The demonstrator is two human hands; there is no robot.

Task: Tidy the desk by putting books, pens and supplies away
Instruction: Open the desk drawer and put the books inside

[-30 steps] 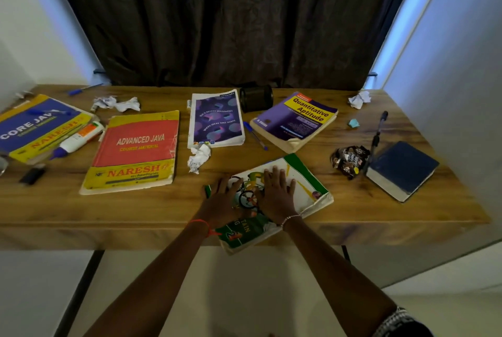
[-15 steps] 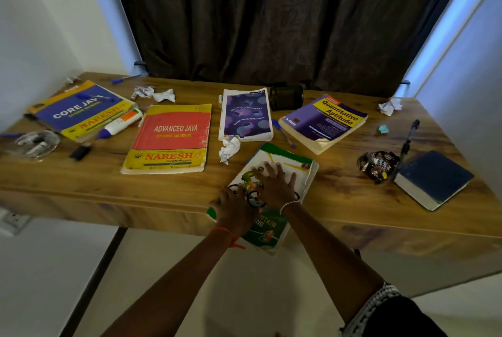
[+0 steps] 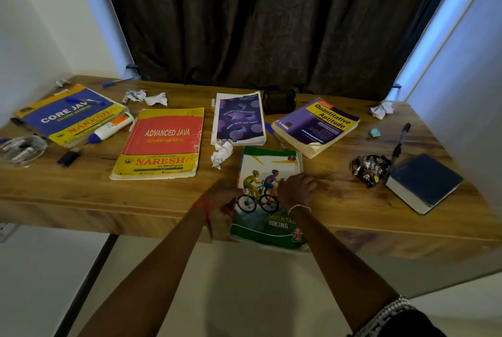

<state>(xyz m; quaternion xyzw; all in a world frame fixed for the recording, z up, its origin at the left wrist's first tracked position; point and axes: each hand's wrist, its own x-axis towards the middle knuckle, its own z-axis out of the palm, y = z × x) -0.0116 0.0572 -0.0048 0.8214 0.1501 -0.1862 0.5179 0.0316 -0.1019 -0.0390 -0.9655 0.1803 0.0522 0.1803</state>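
Fingers (image 3: 284,186) curl on the biking book (image 3: 269,163), crumpled paper (image 3: 222,153) just beside.

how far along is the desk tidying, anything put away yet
Nothing looks put away yet. In hand: the right hand grips the biking book at the front edge of the desk, the blurred left hand beside it. Still to do: the other books, like the red book and dark blue book, plus the glue tube, a blue pen, crumpled paper and a wrapper.
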